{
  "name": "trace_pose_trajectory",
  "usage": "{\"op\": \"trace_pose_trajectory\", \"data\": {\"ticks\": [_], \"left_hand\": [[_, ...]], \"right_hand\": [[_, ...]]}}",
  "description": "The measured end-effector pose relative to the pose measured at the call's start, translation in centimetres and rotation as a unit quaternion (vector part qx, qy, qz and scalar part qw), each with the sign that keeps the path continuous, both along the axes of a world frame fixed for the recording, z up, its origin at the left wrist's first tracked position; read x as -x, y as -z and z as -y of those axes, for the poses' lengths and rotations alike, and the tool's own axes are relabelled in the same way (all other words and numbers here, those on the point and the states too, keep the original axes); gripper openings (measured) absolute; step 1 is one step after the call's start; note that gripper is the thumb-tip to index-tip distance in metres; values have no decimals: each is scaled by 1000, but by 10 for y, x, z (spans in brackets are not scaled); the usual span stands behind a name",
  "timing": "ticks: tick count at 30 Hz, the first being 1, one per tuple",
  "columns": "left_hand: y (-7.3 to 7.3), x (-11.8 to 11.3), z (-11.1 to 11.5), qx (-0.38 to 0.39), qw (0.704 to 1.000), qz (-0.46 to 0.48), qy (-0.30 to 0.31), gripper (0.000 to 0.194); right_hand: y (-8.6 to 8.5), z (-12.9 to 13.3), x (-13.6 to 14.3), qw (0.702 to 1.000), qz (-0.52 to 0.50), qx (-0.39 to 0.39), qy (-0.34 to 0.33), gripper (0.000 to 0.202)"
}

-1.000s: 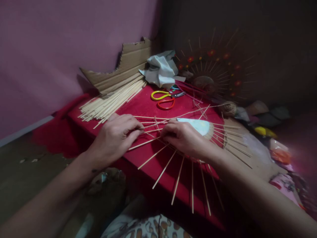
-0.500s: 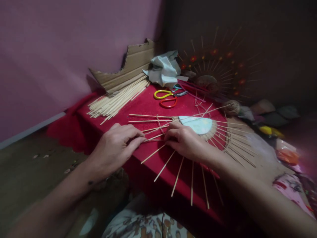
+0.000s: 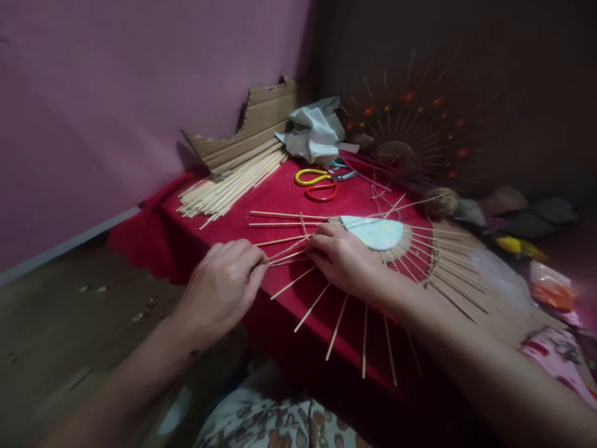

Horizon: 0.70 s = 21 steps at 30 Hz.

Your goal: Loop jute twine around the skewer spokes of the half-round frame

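Note:
Thin pale sticks fan out from a half-round light-blue piece (image 3: 373, 233) with twine woven around its rim. Near the left stick tips, my left hand (image 3: 228, 283) is closed, pinching a strand of twine (image 3: 290, 248) that runs toward the other hand. My right hand (image 3: 342, 258) lies over the sticks beside the blue piece, fingers curled and pressed together at the twine and stick bases; its fingertips are partly hidden. From there the twine stretches across the blue piece to a twine ball (image 3: 441, 202) at the right.
Scissors with yellow and red handles (image 3: 321, 184) lie on the red cloth (image 3: 270, 193). Behind are a stick bundle (image 3: 236, 182), torn cardboard (image 3: 252, 121) and a crumpled pale cloth (image 3: 313, 129). A flowered stick fan (image 3: 408, 124) stands at the back right.
My left hand has drawn slightly back toward me, and the twine between my hands shows more plainly. The whole view has shifted a little, with the table things now farther right.

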State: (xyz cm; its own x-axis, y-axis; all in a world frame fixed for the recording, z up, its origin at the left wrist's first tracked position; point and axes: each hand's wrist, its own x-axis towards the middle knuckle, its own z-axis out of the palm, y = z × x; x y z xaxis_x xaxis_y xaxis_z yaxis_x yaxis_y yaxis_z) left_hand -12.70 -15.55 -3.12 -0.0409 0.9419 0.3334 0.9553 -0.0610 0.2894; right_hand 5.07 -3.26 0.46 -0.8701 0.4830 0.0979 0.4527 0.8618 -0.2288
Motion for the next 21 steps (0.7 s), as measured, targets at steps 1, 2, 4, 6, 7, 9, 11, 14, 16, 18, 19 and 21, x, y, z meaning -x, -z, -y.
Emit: {"op": "trace_pose_trajectory", "data": {"ticks": [1,2,4,6,7,9,11,14,16,18,19,21], "left_hand": [[0,-1,0,-4,1000,-2,-3,24],[1,-2,1,-7,1000,-2,-6,23],[1,-3,2,-10,1000,-1,-9,22],[1,-4,4,-13,1000,-1,-14,21],[1,-4,5,-15,1000,0,-18,21],[1,-5,7,-24,999,5,-25,20],[1,-6,9,-37,999,17,-32,19],[0,-9,11,-68,995,52,-48,16],[0,-11,10,-83,992,77,-56,14],[0,-13,9,-92,989,94,-64,12],[1,-14,8,-94,988,101,-69,11],[2,-14,7,-95,986,110,-78,9]], "right_hand": [[0,1,3,1000,15,-23,0,19],[0,3,6,998,35,-45,-2,20],[-1,4,12,993,75,-88,-17,20],[-2,4,16,987,97,-124,-39,21],[-2,4,17,984,103,-138,-51,22],[-2,4,17,980,105,-155,-71,23],[-2,4,16,979,105,-159,-73,24],[-2,4,15,981,108,-152,-60,26],[-2,4,14,981,108,-148,-58,27],[-2,4,14,982,104,-149,-57,27],[-2,3,14,982,101,-151,-57,27],[-1,3,13,981,97,-155,-57,27]]}}
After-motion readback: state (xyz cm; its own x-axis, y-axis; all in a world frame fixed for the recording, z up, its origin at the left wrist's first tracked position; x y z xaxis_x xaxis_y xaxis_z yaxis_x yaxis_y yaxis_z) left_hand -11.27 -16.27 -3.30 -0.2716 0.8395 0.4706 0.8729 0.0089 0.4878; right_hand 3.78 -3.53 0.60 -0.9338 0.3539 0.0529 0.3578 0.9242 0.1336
